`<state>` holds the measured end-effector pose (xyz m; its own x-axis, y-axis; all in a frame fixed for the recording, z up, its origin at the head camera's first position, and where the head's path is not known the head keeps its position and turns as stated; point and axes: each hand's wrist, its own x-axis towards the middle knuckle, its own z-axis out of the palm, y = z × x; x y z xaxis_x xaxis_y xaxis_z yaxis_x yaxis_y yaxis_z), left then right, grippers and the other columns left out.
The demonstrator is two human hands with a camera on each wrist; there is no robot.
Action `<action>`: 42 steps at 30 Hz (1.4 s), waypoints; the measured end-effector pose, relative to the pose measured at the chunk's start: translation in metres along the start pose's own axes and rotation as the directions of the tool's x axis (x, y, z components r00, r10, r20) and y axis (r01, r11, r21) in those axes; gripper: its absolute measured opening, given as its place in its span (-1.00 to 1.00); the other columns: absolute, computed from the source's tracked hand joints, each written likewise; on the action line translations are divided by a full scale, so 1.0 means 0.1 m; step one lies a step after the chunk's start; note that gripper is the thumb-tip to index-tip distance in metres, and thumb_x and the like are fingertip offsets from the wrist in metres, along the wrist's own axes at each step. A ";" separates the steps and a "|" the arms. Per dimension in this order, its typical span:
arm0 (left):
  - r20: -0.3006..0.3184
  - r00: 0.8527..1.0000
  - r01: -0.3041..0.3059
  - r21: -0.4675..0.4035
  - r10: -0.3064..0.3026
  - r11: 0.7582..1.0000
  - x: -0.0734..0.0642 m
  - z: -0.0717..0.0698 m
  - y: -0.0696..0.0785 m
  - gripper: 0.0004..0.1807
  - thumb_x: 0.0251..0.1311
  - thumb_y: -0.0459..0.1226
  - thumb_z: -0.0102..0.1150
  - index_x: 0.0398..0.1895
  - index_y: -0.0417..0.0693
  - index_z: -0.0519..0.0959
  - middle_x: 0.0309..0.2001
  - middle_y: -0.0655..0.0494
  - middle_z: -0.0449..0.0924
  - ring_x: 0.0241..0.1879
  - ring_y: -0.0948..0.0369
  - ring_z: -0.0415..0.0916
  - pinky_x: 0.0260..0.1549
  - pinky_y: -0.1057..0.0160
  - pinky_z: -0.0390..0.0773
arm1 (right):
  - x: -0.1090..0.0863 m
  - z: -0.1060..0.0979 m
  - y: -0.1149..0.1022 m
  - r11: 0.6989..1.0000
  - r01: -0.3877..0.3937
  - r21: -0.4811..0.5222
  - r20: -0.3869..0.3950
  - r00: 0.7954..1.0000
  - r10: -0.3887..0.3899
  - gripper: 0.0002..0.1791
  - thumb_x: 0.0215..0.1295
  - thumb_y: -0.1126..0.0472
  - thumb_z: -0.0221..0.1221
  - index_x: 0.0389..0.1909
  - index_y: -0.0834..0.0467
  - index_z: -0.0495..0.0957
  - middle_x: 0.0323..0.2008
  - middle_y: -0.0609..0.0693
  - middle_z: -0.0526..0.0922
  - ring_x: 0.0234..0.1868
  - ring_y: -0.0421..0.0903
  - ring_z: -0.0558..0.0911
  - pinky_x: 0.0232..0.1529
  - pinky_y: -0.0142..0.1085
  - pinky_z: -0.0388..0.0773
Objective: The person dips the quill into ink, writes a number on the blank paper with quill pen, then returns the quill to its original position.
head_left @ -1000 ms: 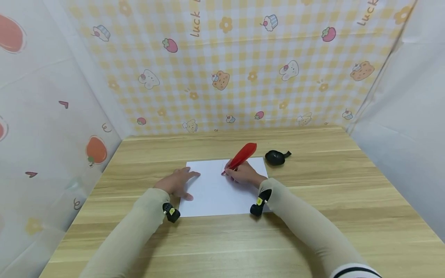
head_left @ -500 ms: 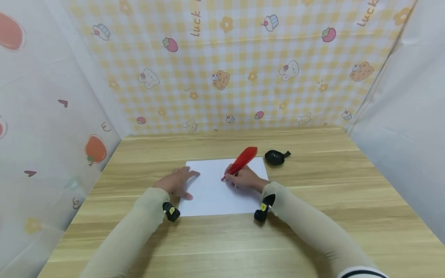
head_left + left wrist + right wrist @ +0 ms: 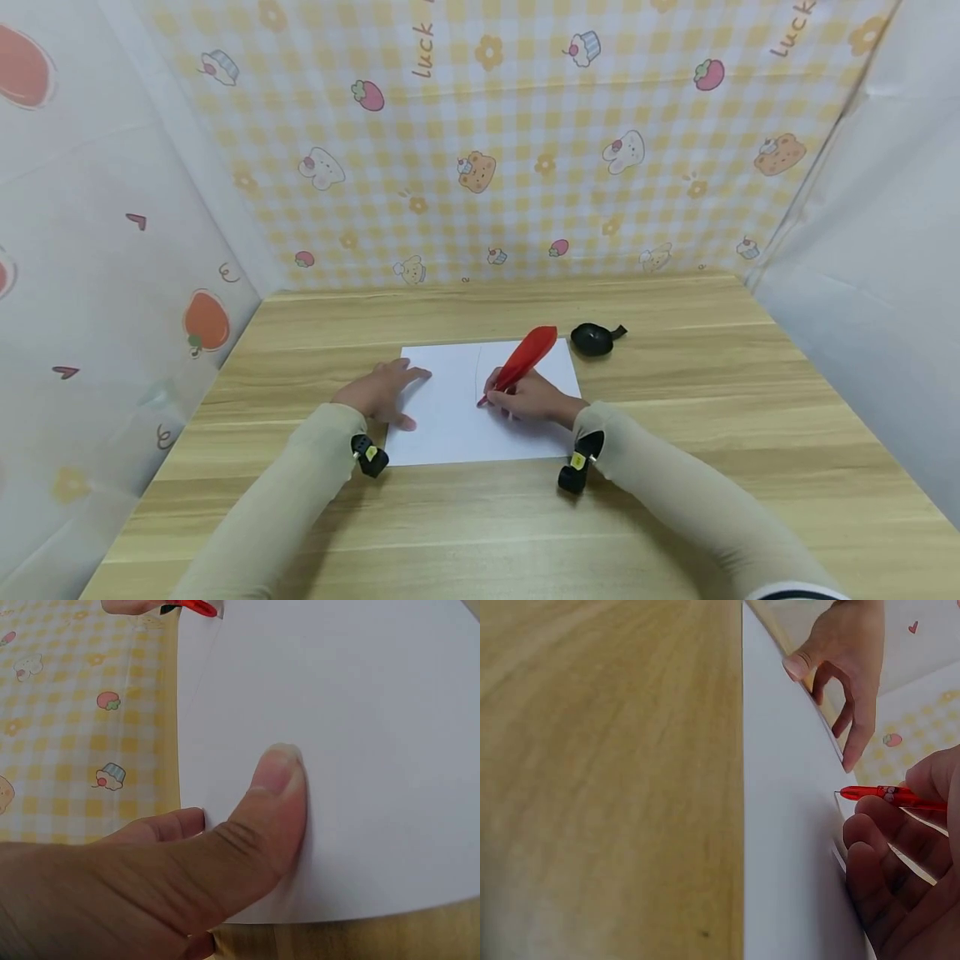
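Observation:
A white sheet of paper [image 3: 442, 433] lies flat on the wooden table. My right hand [image 3: 531, 395] pinches a red feather pen [image 3: 528, 353] near its tip, which touches the paper around the middle. From that tip a thin curved line [image 3: 476, 375] runs up to the sheet's far edge. In the right wrist view the red barrel of the pen [image 3: 891, 796] shows between thumb and fingers. At the sheet's left edge my left hand [image 3: 377, 393] rests with spread fingers; its thumb [image 3: 276, 780] presses on the paper in the left wrist view.
Beyond the paper's far right corner sits a black rounded object with a short tail [image 3: 592, 339]. A yellow checked cloth [image 3: 480, 208] hangs behind the wooden table [image 3: 480, 533]. Pale cloth walls stand at both sides.
My right hand has moved toward me with the feather pen, and the drawn line has grown longer down the sheet. The left hand has stayed in place.

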<state>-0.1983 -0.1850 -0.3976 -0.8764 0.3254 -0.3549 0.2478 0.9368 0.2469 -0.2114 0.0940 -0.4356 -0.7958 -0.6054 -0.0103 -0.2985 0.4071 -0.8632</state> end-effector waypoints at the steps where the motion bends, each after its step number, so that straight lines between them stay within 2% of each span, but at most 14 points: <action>1: -0.001 1.000 0.000 -0.001 0.000 1.000 0.00 0.00 0.00 -0.07 -0.10 -0.06 0.52 0.42 0.15 0.29 0.48 -0.22 0.00 0.41 -0.25 -0.03 0.20 -0.31 0.21 | -0.02 0.00 -0.01 1.000 0.001 0.003 0.010 1.000 -0.001 -0.92 0.34 0.26 0.11 -0.22 0.11 0.57 -0.52 -0.03 0.60 -0.59 -0.14 0.52 -0.57 -0.32 0.47; 8: -0.004 1.000 -0.007 0.003 0.007 1.000 -0.01 -0.01 0.00 -0.07 -0.11 -0.07 0.52 0.41 0.13 0.31 0.47 -0.23 0.01 0.40 -0.26 -0.01 0.19 -0.31 0.22 | -0.12 0.02 -0.04 1.000 0.002 -0.008 0.087 0.996 -0.001 -0.92 0.35 0.22 0.13 -0.19 0.08 0.56 -0.51 -0.05 0.60 -0.57 -0.16 0.53 -0.55 -0.33 0.48; 16: -0.002 1.000 -0.008 0.002 0.008 1.000 -0.01 0.00 0.00 -0.06 -0.10 -0.06 0.52 0.42 0.13 0.29 0.48 -0.23 0.00 0.41 -0.25 -0.03 0.20 -0.31 0.21 | -0.22 0.02 -0.04 0.999 0.046 -0.003 0.128 0.991 -0.045 -0.93 0.35 0.24 0.12 -0.23 0.09 0.56 -0.52 -0.05 0.60 -0.56 -0.18 0.53 -0.57 -0.35 0.47; 26: -0.002 1.000 -0.017 0.004 0.017 1.000 -0.02 -0.01 0.01 -0.06 -0.11 -0.06 0.52 0.42 0.12 0.29 0.47 -0.24 0.00 0.41 -0.26 -0.03 0.21 -0.30 0.21 | -0.37 -0.02 -0.08 1.000 0.019 0.018 0.190 0.981 -0.022 -0.92 0.35 0.25 0.13 -0.20 0.08 0.56 -0.47 -0.04 0.59 -0.50 -0.15 0.54 -0.50 -0.33 0.49; 42: 0.002 1.000 -0.023 0.009 0.023 1.000 -0.01 -0.02 0.00 -0.05 -0.11 -0.06 0.52 0.43 0.11 0.28 0.47 -0.25 -0.01 0.40 -0.26 -0.02 0.19 -0.30 0.23 | -0.49 -0.15 -0.04 1.000 0.005 0.028 0.240 0.971 -0.011 -0.92 0.35 0.26 0.11 -0.21 0.08 0.55 -0.45 -0.03 0.61 -0.46 -0.12 0.55 -0.43 -0.26 0.56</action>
<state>-0.1978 -0.1859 -0.3957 -0.8696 0.3475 -0.3507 0.2720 0.9300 0.2470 -0.1788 0.1324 -0.4246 -0.6427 -0.7565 -0.1213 -0.2878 0.3851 -0.8768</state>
